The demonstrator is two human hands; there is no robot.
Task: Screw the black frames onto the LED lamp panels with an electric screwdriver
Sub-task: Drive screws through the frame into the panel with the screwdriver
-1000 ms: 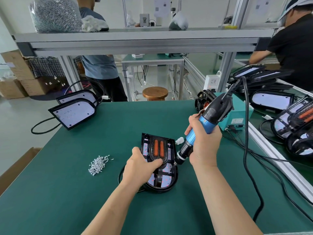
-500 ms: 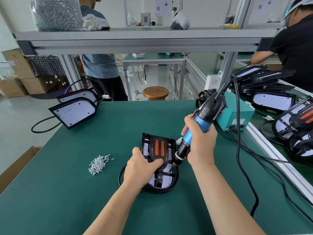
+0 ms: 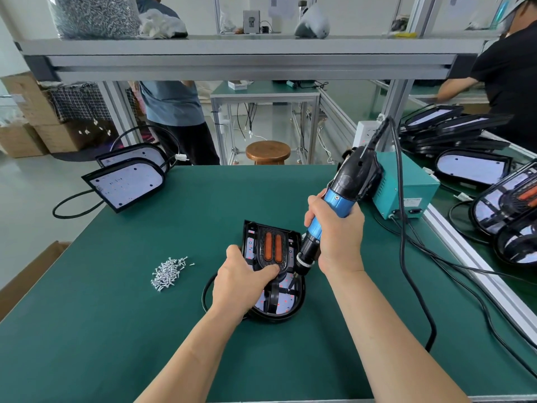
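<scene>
An LED lamp panel with a black frame [image 3: 286, 303] and two orange bars lies mid-table on the green mat [image 3: 116, 330]. My left hand [image 3: 242, 285] grips its left side, thumb at the edge and fingers curled over the frame's middle. In my right hand [image 3: 338, 237] I hold the blue and black electric screwdriver [image 3: 340, 196], tilted with its top toward the upper right. Its tip sits down on the frame's right side; the bit itself is hidden. A pile of small silver screws [image 3: 168, 274] lies to the left of the panel.
Two lamp panels [image 3: 128, 181] with a black cable lie at the far left corner. A teal power box [image 3: 406, 193] stands at the right, its cords trailing across the mat. Several more panels [image 3: 476, 170] fill the bench at right. Two people stand beyond, and a shelf spans overhead.
The screwdriver has swung in from the panel's right edge and become steeper, its tip now down on the frame. My left hand has kept its hold.
</scene>
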